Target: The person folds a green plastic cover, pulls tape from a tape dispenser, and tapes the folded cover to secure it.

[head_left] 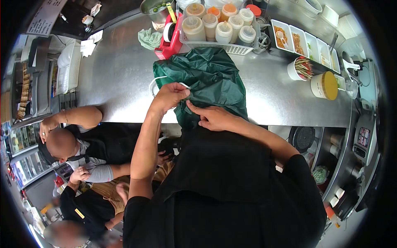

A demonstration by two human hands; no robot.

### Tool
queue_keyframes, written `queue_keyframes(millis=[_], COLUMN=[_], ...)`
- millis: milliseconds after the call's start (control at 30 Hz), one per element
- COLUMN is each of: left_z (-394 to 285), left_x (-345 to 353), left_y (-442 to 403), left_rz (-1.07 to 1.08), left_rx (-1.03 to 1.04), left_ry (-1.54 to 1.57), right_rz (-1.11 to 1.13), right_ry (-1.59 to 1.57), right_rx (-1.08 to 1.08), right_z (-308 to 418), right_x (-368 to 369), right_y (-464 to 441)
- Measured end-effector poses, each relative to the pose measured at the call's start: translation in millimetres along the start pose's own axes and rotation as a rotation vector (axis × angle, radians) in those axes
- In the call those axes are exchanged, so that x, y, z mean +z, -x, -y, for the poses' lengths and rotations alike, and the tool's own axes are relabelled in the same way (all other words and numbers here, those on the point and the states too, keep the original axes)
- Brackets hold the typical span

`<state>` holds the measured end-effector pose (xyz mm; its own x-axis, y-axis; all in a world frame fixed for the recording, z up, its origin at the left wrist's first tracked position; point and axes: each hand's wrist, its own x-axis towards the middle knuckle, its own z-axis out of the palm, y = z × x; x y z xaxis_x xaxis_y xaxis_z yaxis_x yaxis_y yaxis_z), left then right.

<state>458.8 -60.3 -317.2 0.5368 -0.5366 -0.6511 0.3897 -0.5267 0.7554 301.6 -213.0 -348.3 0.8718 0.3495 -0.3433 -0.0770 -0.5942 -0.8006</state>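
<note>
Fingers of the left hand (167,98) pinch a white cord (151,85) at the left side of a green bag (217,76), while the right hand (217,118) comes from the other side, index finger stretched out at the fabric and the others curled; whether these grip any of it, I cannot tell. Crumpled, the bag lies on the steel counter (120,78), with a basket (242,50) of bottles (193,29) and a red dispenser (177,41) just beyond.
</note>
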Motion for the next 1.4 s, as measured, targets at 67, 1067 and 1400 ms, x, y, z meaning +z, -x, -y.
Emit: queue_keyframes(millis=[67,1067,1400], left_z=[-2,-8,6], left_x=[-2,9,-8], left_y=[0,8,1], left_rz=[0.063,-0.021,-0.018], left_rx=[-0.026,0.058,0.154], left_ry=[0.058,-0.148,-0.335], right_rz=[-0.020,-0.846,-0.793], right_ry=[0.004,0.211,0.133], right_rx=[-0.030,-0.353,-0.371], right_z=[4,-1,-17], right_x=[-2,-6,-19], right_y=[4,-24,-18])
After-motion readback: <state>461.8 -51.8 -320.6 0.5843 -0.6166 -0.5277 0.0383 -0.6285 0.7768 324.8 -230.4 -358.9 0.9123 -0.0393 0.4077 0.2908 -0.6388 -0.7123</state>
